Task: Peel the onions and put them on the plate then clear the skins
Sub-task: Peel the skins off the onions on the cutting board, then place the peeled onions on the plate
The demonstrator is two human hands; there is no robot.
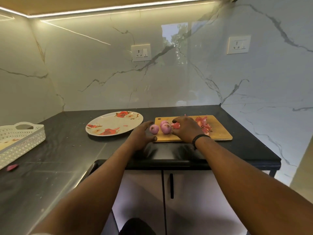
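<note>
On wooden board [218, 134], peeled onions [160, 128] between slack left hand [141, 138] and right hand [186, 130], its grip seemingly on skins [176, 125].

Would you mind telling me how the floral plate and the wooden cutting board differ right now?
The plate is round, white with red flowers; the cutting board is rectangular plain wood. The plate holds no onions, while the board carries three peeled onions and a pile of skins. The plate sits left of the board. Both rest flat on the dark counter.
</note>
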